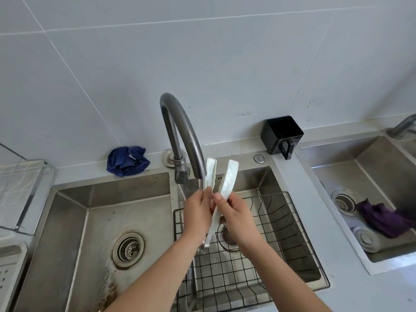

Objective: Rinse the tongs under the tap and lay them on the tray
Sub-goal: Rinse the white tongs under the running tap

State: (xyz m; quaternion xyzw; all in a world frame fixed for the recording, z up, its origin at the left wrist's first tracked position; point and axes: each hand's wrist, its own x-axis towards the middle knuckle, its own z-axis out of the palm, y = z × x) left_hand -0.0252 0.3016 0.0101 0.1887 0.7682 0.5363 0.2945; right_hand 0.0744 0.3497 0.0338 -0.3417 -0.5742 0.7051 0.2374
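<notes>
Two bare forearms reaching up from the lower edge toward the middle, meeting just under the spout of the curved grey tap (pixel 180 131). Left hand (pixel 198 210) raised with wrist bent, fingers (pixel 206 195) pinched closed on the left blade of the white tongs (pixel 225 188). Right hand (pixel 234 210) close beside it, thumb and fingers closed around the right blade, knuckles turned toward the camera. Tongs held nearly upright, splayed in a V with both blade tips pointing up and the joined end hanging down between the wrists, over the black wire basket (pixel 258 244) seated in the right basin of the steel sink (pixel 90 199). Left blade tip touching or just beside the tap mouth, with a thin stream of water running down past it. Pale slotted tray (pixel 9 266) only partly seen at the far left edge, well apart from the tongs. On the grey tabletop (pixel 310 199) behind the sink: crumpled blue cloth (pixel 127 162) left of the tap base, black square container (pixel 281 135) to its right. Purple cloth (pixel 380 218) lying in a separate sink at far right. No readable brand, label or writing on any of it.
</notes>
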